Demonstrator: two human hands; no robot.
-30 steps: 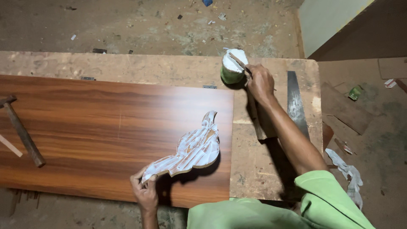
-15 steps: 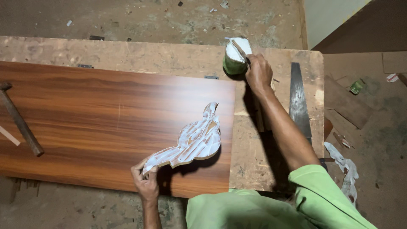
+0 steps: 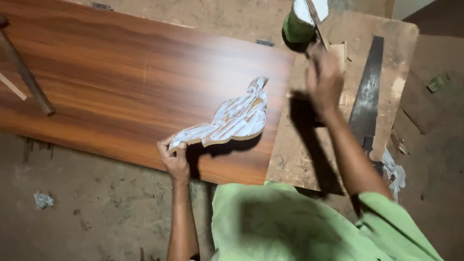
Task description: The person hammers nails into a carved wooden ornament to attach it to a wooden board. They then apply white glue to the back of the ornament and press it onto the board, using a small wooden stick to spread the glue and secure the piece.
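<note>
We are looking down at a big brown board (image 3: 121,77) that is lying on a dusty tabletop (image 3: 290,159). The board's near edge is sitting just past our left hand (image 3: 175,157), and its right edge is stopping short of the tabletop's right side. Most of the board's top is lying bare to the left of the carved wooden piece (image 3: 232,118), so there is lots of open room there. A hammer (image 3: 24,72) is lying far off by the left edge.

Our left hand is pinching the thin tail end of the carved wooden piece with closed fingers, and the wrist is coming up from below. Our right hand (image 3: 323,79) is reaching far forward with a long, straight arm. It is closed around a thin stick (image 3: 316,21), and the stick is dipping into a green glue tin (image 3: 302,21) at the far edge of the tabletop.

The carved wooden piece is curvy and leaf-shaped. Its top is smeared with streaky white glue, and pale wood is showing along its edge. It is tilting up near the board's right corner.

A handsaw (image 3: 367,92) is lying flat just right of our arm.
</note>
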